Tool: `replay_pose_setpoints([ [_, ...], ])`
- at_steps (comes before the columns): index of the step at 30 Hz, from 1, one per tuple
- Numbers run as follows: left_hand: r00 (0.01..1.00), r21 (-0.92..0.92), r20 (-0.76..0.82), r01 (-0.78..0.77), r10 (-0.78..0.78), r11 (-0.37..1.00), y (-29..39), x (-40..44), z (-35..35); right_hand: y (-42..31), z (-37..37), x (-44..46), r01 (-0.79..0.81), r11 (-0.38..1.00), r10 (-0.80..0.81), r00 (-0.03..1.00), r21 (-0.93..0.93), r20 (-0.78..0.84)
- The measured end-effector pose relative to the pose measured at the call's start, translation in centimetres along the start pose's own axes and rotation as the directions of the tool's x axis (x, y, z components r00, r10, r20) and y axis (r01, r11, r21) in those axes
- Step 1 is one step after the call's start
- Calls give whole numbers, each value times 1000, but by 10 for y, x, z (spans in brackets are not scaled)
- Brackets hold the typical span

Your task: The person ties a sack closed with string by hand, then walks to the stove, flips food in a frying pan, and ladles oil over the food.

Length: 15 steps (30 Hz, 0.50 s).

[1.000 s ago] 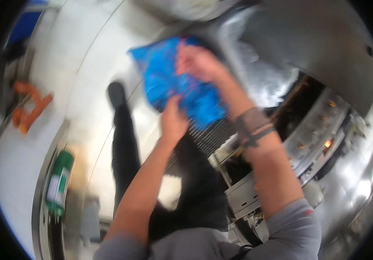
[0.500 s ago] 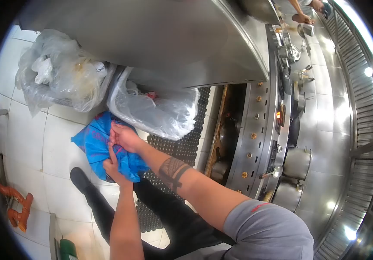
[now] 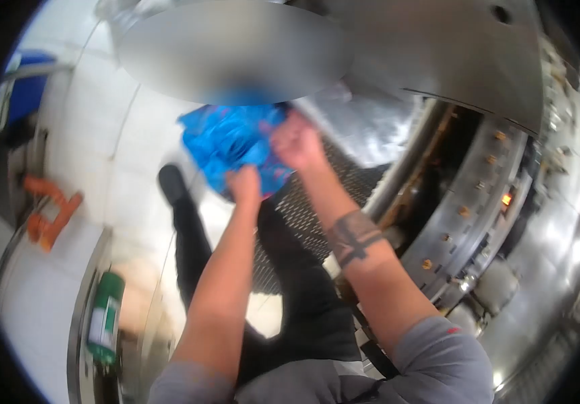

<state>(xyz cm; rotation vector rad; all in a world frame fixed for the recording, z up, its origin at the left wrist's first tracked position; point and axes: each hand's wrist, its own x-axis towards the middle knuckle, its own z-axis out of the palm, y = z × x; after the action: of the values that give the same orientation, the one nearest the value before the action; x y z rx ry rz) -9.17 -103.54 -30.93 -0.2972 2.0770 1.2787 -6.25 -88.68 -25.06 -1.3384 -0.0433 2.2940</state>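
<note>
A blue plastic bag (image 3: pixel 226 138) with reddish print sits crumpled on the floor in front of my feet. My left hand (image 3: pixel 244 183) is closed on its near edge, fingers curled into the plastic. At the bag's right side my right hand (image 3: pixel 297 141) is also closed, gripping the plastic, though motion smears the fingers. Dark folds show in the middle of the bag between the two hands. Its far edge is hidden behind a grey blurred patch.
A bin with a clear liner (image 3: pixel 371 128) stands just beyond my right hand. Right of me runs a stove (image 3: pixel 455 209) with knobs. A black perforated mat (image 3: pixel 297 229) lies underfoot. Orange pipes (image 3: pixel 51 209) and a green cylinder (image 3: pixel 106 316) are at left.
My hands have moved apart, the right one out to the bag's right side. The bag's top looks more spread. My view has shifted, so the scene sits further right.
</note>
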Motion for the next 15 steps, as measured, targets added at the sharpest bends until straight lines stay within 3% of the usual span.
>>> replay_pose_setpoints([
  [2, 991, -480, 43, 133, -128, 867, 17, 5, 5, -1, 6, -13, 4, 999, -3, 1000, 41, -28],
  [3, 985, -529, 51, 168, -167, 832, 39, 2, 5, -2, 3, -21, -12, 999, 14, 999, 53, -40],
  [4, 984, -514, 45, 173, -175, 840, 48, 4, 6, -2, 0, -29, 5, 1000, -4, 999, 16, -50],
  [6, 890, -394, 79, 443, -450, 805, 58, 11, 3, 2, -4, -43, 10, 1000, -10, 998, -4, -59],
  [15, 891, -181, 100, 454, -442, 873, 47, 24, 7, 28, -20, -107, 185, 982, -191, 968, -47, -164],
])
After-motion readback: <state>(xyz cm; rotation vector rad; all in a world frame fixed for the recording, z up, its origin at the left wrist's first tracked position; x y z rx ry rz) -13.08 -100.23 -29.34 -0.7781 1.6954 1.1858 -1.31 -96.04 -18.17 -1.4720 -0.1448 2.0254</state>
